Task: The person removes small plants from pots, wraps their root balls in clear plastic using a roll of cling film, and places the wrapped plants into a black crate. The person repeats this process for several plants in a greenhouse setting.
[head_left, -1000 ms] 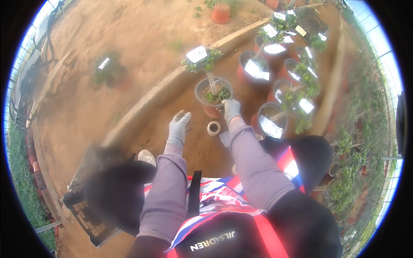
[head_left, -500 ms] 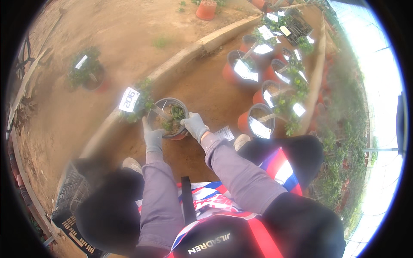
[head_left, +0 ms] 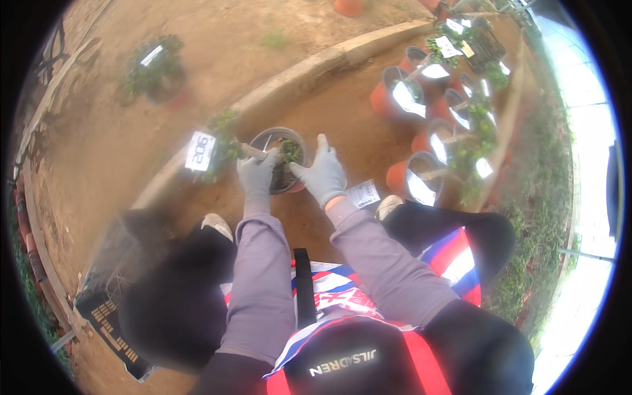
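In front of me a round pot [head_left: 283, 182] with a dark inside stands on the brown ground. It holds soil, a small green leafy clump [head_left: 289, 151] and a thick pale stem [head_left: 252, 151] leaning left. My left hand [head_left: 257, 174], in a grey glove, lies over the pot's near-left rim beside the stem, its fingers looking parted; its grip is partly hidden. My right hand [head_left: 324, 174], also gloved, is open at the right rim, thumb toward the soil and index finger pointing away. The plant's leaves [head_left: 225, 141] and white tag [head_left: 199, 151] hang past the pot's left side.
Several tagged potted plants [head_left: 409, 92] stand in rows to the right. Another potted plant [head_left: 158, 72] is at the far left. A low raised edging [head_left: 316, 71] crosses the ground. A printed sheet [head_left: 363, 193] lies by my right shoe, and a black crate [head_left: 108, 329] by my left leg.
My left hand has moved from the pot's outer left side over its near rim. My right hand has let go of the rim and spread its fingers. The whole view has shifted somewhat.
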The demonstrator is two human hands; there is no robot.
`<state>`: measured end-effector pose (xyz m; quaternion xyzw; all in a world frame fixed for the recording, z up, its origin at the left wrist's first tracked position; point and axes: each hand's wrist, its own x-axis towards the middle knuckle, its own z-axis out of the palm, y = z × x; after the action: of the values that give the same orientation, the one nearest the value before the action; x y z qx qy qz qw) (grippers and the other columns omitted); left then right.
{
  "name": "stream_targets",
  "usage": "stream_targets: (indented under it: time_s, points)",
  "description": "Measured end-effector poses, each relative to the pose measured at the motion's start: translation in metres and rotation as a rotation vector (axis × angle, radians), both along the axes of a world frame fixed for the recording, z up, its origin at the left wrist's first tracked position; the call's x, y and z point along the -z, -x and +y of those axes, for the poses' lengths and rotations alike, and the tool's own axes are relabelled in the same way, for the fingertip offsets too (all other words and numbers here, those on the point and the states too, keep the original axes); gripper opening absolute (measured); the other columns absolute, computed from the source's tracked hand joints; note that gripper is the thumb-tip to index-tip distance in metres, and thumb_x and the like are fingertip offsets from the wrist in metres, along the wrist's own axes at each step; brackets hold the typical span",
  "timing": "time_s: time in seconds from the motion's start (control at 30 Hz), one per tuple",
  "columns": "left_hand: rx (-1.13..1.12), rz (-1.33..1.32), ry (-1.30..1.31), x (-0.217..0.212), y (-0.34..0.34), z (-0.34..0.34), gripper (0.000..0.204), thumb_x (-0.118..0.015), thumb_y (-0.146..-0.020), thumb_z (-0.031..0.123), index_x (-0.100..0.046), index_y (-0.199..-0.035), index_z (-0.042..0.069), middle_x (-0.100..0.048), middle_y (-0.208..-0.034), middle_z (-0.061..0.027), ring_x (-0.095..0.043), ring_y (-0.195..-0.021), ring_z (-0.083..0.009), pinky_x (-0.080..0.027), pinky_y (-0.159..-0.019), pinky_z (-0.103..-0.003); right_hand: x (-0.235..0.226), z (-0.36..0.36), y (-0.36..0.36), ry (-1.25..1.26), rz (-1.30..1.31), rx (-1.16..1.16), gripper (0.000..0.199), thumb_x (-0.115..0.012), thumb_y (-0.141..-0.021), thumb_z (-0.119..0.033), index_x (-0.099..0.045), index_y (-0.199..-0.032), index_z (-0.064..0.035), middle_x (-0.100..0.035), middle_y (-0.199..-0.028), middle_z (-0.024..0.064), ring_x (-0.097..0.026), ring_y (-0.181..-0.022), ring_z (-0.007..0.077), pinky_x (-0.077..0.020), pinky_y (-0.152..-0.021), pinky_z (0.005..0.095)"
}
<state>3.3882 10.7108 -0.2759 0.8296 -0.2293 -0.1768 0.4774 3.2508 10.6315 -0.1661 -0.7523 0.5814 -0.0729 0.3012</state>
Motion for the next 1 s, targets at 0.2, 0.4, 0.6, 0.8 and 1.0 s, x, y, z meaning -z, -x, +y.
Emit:
stream_targets:
  time_s: [0.2, 0.4, 0.6, 0.8, 1.0]
  points:
    - [-0.001, 0.240, -0.139, 0.008, 0.000, 0.000, 0.052, -0.077, -0.075, 0.058, -0.081, -0.098, 0.012, -0.071, -0.114, -0.0176, -0.056, -0.123, -0.0291, -0.045, -0.104, -0.039, 0.008, -0.002, -0.024, 0.369, 0.215, -0.414, 0.052, -0.086, -0.070, -0.030, -0.069, -0.118, -0.0175, -0.039, -0.154, 0.0172, -0.043, -0.137, 0.0385, -0.0415, -0.107, 0.0489]
    - [0.158, 0.118, -0.242, 0.022, -0.002, -0.003, 0.057, -0.072, -0.077, 0.062, -0.080, -0.106, 0.014, -0.055, -0.140, -0.0241, -0.039, -0.142, -0.0362, -0.036, -0.114, -0.042, 0.011, -0.019, -0.025, 0.310, 0.226, -0.393, 0.027, -0.081, -0.075, -0.025, -0.075, -0.098, -0.0131, -0.055, -0.143, 0.0131, -0.049, -0.133, 0.0343, -0.0426, -0.106, 0.0456]
    - [0.209, 0.141, -0.273, 0.024, 0.001, -0.010, 0.058, -0.067, -0.079, 0.063, -0.078, -0.112, 0.016, -0.035, -0.157, -0.0273, -0.036, -0.144, -0.0406, -0.033, -0.116, -0.044, -0.012, -0.046, 0.009, 0.035, -0.399, -0.072, 0.020, -0.080, -0.075, -0.021, -0.075, -0.090, -0.0082, -0.061, -0.135, 0.0154, -0.054, -0.127, 0.0344, -0.0425, -0.106, 0.0424]
    - [0.182, 0.148, -0.230, 0.005, 0.009, -0.012, 0.055, -0.065, -0.082, 0.062, -0.078, -0.113, 0.019, -0.041, -0.154, -0.0251, -0.042, -0.141, -0.0377, -0.036, -0.114, -0.043, 0.014, -0.022, -0.031, 0.486, 0.345, -0.460, 0.032, -0.085, -0.068, -0.031, -0.077, -0.093, -0.0127, -0.047, -0.150, 0.0127, -0.043, -0.136, 0.0381, -0.0386, -0.108, 0.0464]
    - [0.211, 0.003, -0.354, -0.004, 0.010, -0.015, 0.054, -0.065, -0.083, 0.062, -0.077, -0.115, 0.020, -0.055, -0.143, -0.0221, -0.056, -0.128, -0.0343, -0.041, -0.108, -0.041, 0.015, -0.050, -0.012, 0.396, 0.155, -0.435, 0.025, -0.082, -0.073, -0.028, -0.079, -0.091, -0.0111, -0.058, -0.139, 0.0149, -0.053, -0.127, 0.0330, -0.0443, -0.101, 0.0433]
